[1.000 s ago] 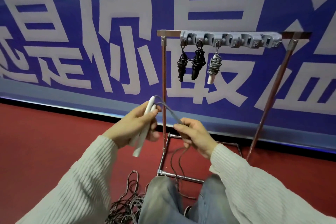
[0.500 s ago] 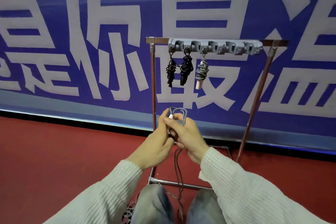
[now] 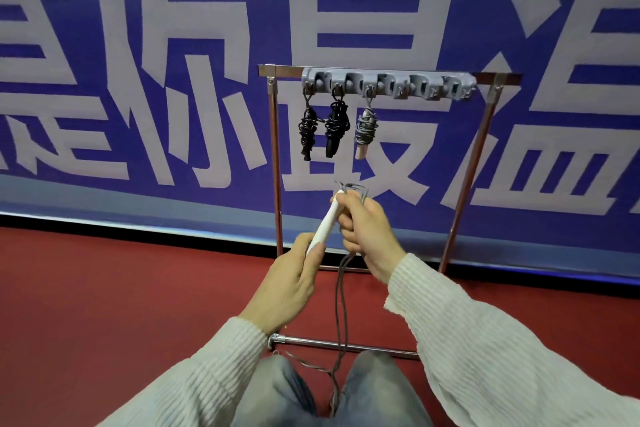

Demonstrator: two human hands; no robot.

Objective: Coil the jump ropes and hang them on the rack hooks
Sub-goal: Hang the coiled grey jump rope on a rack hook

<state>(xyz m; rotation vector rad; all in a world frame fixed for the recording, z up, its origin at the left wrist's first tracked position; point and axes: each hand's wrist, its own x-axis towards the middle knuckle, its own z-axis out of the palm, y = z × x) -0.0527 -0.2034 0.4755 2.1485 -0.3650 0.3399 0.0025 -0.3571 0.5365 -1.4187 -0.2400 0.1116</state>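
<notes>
White handle in left hand, right hand.

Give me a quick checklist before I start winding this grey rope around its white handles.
1. White handles gripped: ok; left hand has the lower end, right hand the upper.
2. Rope loop folded over at the handle top: ok, grey loop shows above the right hand.
3. Grey cord hanging free: cannot tell; it drops between the knees and out of view.
4. Cord clear of the rack's bottom bar: not ok, it crosses in front of it.
5. Free hook on the rack: ok, ones right of the three hung ropes look bare.
</notes>
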